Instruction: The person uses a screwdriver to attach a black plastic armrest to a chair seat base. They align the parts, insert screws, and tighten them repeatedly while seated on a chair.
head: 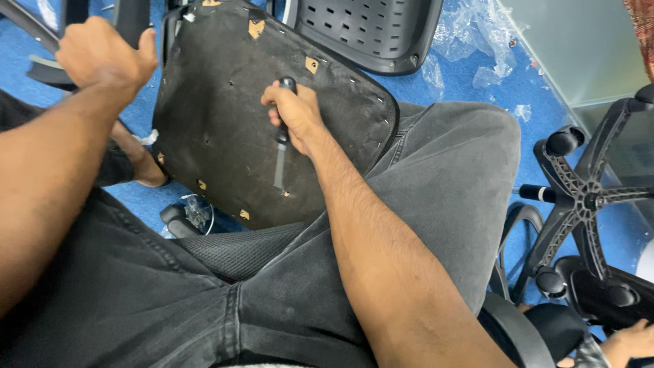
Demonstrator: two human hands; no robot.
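An upturned chair seat (225, 129), covered in black fabric stapled along its edge, leans against my legs with its underside facing me. My right hand (296, 116) is shut on a screwdriver (281, 160) with a black handle; its metal shaft points down against the seat's underside. My left hand (102, 54) grips a black chair part (133, 20) at the seat's upper left corner. I sit in grey jeans (443, 191).
A perforated black plastic chair back (368, 31) lies beyond the seat. A black star base with castors (586, 197) stands at the right. Clear plastic wrap (477, 41) lies on the blue carpet. Another person's hand (630, 341) shows at the bottom right.
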